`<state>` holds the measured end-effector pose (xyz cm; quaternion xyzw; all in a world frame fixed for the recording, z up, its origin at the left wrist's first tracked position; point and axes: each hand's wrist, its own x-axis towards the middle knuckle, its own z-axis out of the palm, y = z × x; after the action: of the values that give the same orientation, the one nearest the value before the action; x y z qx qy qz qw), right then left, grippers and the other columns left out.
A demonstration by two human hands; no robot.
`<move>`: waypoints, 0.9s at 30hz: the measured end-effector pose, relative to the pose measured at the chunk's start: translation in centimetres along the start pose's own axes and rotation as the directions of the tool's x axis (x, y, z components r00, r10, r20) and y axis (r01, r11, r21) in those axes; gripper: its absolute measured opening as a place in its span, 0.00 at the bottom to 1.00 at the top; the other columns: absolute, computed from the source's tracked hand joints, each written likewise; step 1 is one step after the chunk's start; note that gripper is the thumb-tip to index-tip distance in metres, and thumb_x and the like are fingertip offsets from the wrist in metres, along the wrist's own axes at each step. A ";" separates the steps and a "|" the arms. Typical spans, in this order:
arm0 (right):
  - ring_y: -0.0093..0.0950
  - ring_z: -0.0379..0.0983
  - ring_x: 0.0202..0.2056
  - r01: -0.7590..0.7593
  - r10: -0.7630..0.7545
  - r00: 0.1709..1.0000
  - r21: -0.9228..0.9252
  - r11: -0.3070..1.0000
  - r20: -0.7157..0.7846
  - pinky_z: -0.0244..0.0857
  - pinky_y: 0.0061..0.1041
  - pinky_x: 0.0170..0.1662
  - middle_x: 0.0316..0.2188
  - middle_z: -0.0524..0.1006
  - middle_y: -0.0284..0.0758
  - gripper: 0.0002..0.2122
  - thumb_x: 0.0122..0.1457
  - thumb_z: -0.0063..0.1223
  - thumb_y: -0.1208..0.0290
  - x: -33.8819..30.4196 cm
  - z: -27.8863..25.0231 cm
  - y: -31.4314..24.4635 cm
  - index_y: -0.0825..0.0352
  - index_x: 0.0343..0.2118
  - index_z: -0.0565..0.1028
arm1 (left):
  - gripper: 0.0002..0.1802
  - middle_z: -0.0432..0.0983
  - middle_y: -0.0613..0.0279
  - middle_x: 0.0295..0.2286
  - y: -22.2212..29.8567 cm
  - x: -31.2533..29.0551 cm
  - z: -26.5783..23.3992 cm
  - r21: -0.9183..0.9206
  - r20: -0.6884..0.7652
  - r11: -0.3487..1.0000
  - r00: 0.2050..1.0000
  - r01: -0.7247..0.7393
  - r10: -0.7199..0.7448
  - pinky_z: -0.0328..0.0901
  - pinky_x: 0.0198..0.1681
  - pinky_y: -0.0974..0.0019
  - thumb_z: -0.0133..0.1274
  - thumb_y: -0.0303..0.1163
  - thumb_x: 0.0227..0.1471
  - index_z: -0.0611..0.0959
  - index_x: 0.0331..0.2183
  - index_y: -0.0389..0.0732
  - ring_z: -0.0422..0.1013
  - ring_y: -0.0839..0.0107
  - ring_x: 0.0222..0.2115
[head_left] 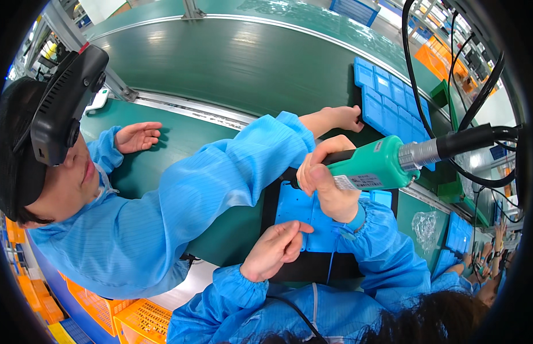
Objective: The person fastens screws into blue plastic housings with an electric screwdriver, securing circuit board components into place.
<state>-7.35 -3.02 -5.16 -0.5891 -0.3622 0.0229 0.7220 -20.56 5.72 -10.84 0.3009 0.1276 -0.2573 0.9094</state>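
My right hand is wrapped round a green electric screwdriver, whose thick black cable leads off to the right. The driver's tip is hidden from view. Below it, a flat blue plastic panel with small holes lies on a black mat. My left hand is at the panel's near left edge, its fingers curled and pressed together with the index finger toward the panel. Whether it holds anything small cannot be seen.
A co-worker in a blue smock leans in from the left, one arm stretched across the bench to the stacked blue plastic panels. A crumpled clear bag lies at right. Black cables hang there. Orange crates stand lower left.
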 end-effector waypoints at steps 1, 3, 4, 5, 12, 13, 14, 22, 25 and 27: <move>0.20 0.57 0.11 0.000 0.000 1.000 -0.006 1.000 0.012 0.55 0.20 0.16 0.10 0.62 0.31 0.12 0.53 0.50 0.69 0.0 0.0 0.1 0.69 0.28 0.60 | 0.19 0.58 0.70 0.16 0.0 0.1 -0.2 -0.059 0.026 0.998 1.000 -0.008 0.010 0.49 0.20 0.77 0.30 0.38 0.59 0.69 0.38 0.32 0.51 0.81 0.15; 0.20 0.58 0.11 -0.008 0.008 1.000 -0.016 1.000 0.024 0.55 0.20 0.16 0.11 0.62 0.31 0.12 0.53 0.51 0.69 0.1 0.1 0.4 0.69 0.28 0.60 | 0.18 0.58 0.69 0.17 0.3 0.7 0.6 -0.110 -0.037 0.993 0.999 -0.030 0.026 0.50 0.22 0.77 0.30 0.37 0.59 0.69 0.37 0.33 0.52 0.82 0.17; 0.20 0.59 0.12 -0.012 0.013 0.999 -0.024 1.000 0.037 0.55 0.19 0.16 0.11 0.63 0.32 0.11 0.52 0.51 0.70 0.1 0.2 0.4 0.69 0.28 0.60 | 0.17 0.58 0.69 0.17 0.3 0.9 1.1 -0.156 -0.100 0.986 0.994 -0.057 0.041 0.51 0.23 0.77 0.30 0.36 0.59 0.69 0.37 0.33 0.53 0.82 0.18; 0.20 0.59 0.12 -0.013 0.014 0.999 -0.025 1.000 0.037 0.55 0.19 0.16 0.11 0.63 0.32 0.11 0.52 0.51 0.70 0.1 0.4 0.4 0.69 0.28 0.60 | 0.17 0.58 0.69 0.17 0.0 1.2 0.9 -0.156 -0.099 0.986 0.994 -0.056 0.041 0.51 0.23 0.77 0.30 0.36 0.59 0.69 0.37 0.33 0.53 0.82 0.18; 0.16 0.62 0.17 -0.051 0.056 0.998 -0.143 0.988 0.033 0.57 0.18 0.20 0.15 0.67 0.28 0.10 0.45 0.59 0.72 0.5 1.8 0.2 0.66 0.24 0.67 | 0.16 0.69 0.61 0.26 -1.0 2.4 0.4 0.053 -0.102 0.990 0.985 -0.134 0.139 0.56 0.23 0.77 0.31 0.32 0.58 0.66 0.41 0.31 0.60 0.80 0.20; 0.16 0.63 0.18 0.014 -0.015 1.000 -0.189 0.982 -0.004 0.57 0.18 0.21 0.16 0.68 0.25 0.10 0.43 0.63 0.70 0.5 2.1 0.3 0.65 0.21 0.70 | 0.16 0.70 0.60 0.27 -1.1 2.4 0.5 0.095 -0.123 0.988 0.983 -0.124 0.135 0.57 0.22 0.77 0.31 0.33 0.58 0.67 0.40 0.30 0.61 0.80 0.19; 0.16 0.63 0.18 0.021 -0.021 1.000 -0.186 0.982 0.002 0.57 0.18 0.21 0.16 0.68 0.25 0.10 0.43 0.63 0.70 0.6 2.1 0.3 0.65 0.21 0.70 | 0.16 0.70 0.60 0.27 -1.0 2.3 0.6 0.097 -0.123 0.986 0.982 -0.133 0.144 0.57 0.22 0.77 0.31 0.33 0.58 0.67 0.40 0.30 0.61 0.80 0.19; 0.15 0.62 0.19 0.051 -0.050 0.998 -0.075 0.996 0.024 0.55 0.14 0.22 0.18 0.67 0.28 0.09 0.46 0.59 0.75 1.0 2.6 0.6 0.66 0.24 0.68 | 0.19 0.58 0.70 0.12 -0.3 2.3 0.3 0.048 -0.026 0.998 0.999 -0.047 0.048 0.49 0.16 0.77 0.35 0.41 0.57 0.70 0.31 0.33 0.51 0.83 0.13; 0.15 0.62 0.18 0.271 -0.257 0.963 -0.249 0.930 0.086 0.55 0.14 0.21 0.17 0.67 0.27 0.09 0.46 0.58 0.75 1.1 2.5 0.5 0.66 0.24 0.68 | 0.15 0.52 0.73 0.15 -0.5 2.5 0.0 -0.021 -0.035 0.999 0.999 -0.042 0.042 0.47 0.18 0.77 0.36 0.36 0.57 0.70 0.32 0.34 0.48 0.82 0.15; 0.15 0.61 0.16 -0.071 0.075 0.993 -0.044 0.997 0.088 0.55 0.14 0.20 0.16 0.66 0.27 0.09 0.46 0.58 0.74 1.0 2.4 0.1 0.66 0.24 0.67 | 0.13 0.53 0.72 0.17 -0.3 2.5 0.2 -0.085 0.001 0.996 1.000 -0.022 0.023 0.49 0.20 0.77 0.35 0.33 0.56 0.69 0.35 0.33 0.50 0.81 0.17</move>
<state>-7.94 -0.57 -4.64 -0.6149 -0.3728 0.0680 0.6916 -18.63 4.46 -11.76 0.2633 0.1342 -0.2416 0.9243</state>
